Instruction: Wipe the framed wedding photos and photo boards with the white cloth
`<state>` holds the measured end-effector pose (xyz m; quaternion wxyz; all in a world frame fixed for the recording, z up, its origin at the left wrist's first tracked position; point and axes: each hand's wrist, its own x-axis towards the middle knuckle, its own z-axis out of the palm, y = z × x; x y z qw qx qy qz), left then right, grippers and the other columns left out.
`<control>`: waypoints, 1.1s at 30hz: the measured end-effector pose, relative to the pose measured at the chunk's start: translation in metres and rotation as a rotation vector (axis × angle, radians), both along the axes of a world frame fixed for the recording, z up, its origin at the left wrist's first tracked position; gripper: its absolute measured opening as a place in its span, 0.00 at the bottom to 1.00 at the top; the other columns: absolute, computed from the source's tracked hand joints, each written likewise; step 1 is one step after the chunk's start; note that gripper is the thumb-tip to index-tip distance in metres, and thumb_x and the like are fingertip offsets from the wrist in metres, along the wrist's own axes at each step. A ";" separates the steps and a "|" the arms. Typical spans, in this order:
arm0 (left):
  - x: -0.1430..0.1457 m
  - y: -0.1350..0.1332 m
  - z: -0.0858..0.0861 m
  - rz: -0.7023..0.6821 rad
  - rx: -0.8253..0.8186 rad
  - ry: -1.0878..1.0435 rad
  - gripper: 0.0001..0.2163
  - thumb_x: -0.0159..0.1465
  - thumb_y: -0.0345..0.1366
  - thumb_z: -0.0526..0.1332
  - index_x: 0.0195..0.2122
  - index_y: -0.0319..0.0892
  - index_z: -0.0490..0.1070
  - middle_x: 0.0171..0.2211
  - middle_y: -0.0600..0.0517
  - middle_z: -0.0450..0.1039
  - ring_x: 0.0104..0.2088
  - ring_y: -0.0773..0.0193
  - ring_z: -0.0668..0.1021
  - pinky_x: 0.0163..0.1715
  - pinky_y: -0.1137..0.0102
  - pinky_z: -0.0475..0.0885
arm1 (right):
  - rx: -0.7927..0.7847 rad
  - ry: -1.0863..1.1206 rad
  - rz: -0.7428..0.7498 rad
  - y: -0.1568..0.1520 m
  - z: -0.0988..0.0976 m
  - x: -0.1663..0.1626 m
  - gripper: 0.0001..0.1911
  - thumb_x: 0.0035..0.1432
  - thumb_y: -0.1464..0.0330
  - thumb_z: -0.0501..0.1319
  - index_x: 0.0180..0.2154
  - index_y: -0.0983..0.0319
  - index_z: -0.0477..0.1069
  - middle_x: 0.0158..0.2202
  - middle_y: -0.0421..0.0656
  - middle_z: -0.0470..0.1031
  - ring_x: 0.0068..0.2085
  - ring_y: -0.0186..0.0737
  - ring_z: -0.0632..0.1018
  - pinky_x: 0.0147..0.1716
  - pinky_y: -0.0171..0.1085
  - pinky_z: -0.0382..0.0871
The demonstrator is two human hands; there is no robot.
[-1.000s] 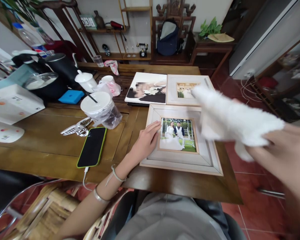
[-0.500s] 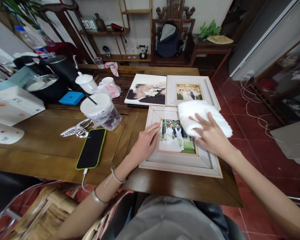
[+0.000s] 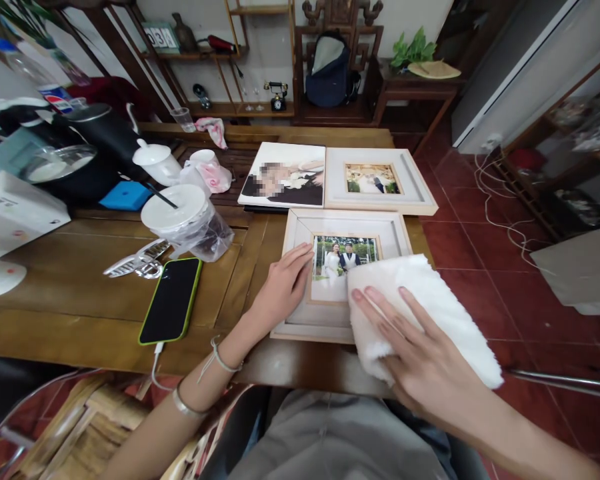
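My left hand (image 3: 283, 283) rests on the left side of a pale wooden picture frame (image 3: 300, 230), its fingers stretched out beside the photo (image 3: 329, 260). A white fluffy cloth (image 3: 440, 313) is pressed under the spread fingers of my right hand (image 3: 410, 350). It covers the lower right of the frame and part of the photo of two people, and hangs past the table edge. Behind lie a second pale frame (image 3: 420, 187) with a smaller photo and a flat picture panel (image 3: 260, 190), side by side.
A phone (image 3: 171, 300) on a charging cable lies left of my left arm. Near it are silver keyring-like metal pieces (image 3: 137, 260) and a lidded cup (image 3: 175, 210) with a straw in a plastic bag. A white teapot (image 3: 156, 163) and a blue block (image 3: 125, 195) stand farther back.
My right hand has moved the white cloth toward me, from the frame's upper right to its lower right. My left hand stays on the frame's left side. The view has shifted slightly.
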<state>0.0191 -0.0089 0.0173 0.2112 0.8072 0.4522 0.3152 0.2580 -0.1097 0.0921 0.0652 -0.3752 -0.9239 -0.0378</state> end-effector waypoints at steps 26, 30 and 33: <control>0.000 0.001 -0.003 0.000 0.001 -0.008 0.15 0.69 0.30 0.50 0.55 0.41 0.66 0.60 0.43 0.65 0.63 0.56 0.66 0.61 0.53 0.62 | -0.061 0.138 -0.086 -0.007 -0.003 0.015 0.14 0.38 0.76 0.61 0.27 0.51 0.74 0.58 0.41 0.70 0.59 0.50 0.69 0.58 0.46 0.68; -0.001 0.001 -0.002 -0.004 -0.001 0.005 0.16 0.69 0.31 0.50 0.56 0.41 0.66 0.61 0.43 0.65 0.63 0.55 0.65 0.61 0.53 0.62 | -0.122 0.210 -0.118 -0.022 -0.005 0.013 0.13 0.36 0.76 0.61 0.25 0.52 0.71 0.61 0.39 0.65 0.59 0.53 0.68 0.58 0.46 0.69; -0.002 0.002 -0.002 -0.019 -0.012 0.008 0.16 0.69 0.31 0.49 0.57 0.40 0.65 0.61 0.42 0.65 0.63 0.55 0.66 0.61 0.54 0.63 | -0.161 0.191 -0.136 0.004 -0.010 0.020 0.13 0.41 0.79 0.59 0.31 0.58 0.73 0.65 0.44 0.58 0.63 0.54 0.63 0.62 0.50 0.61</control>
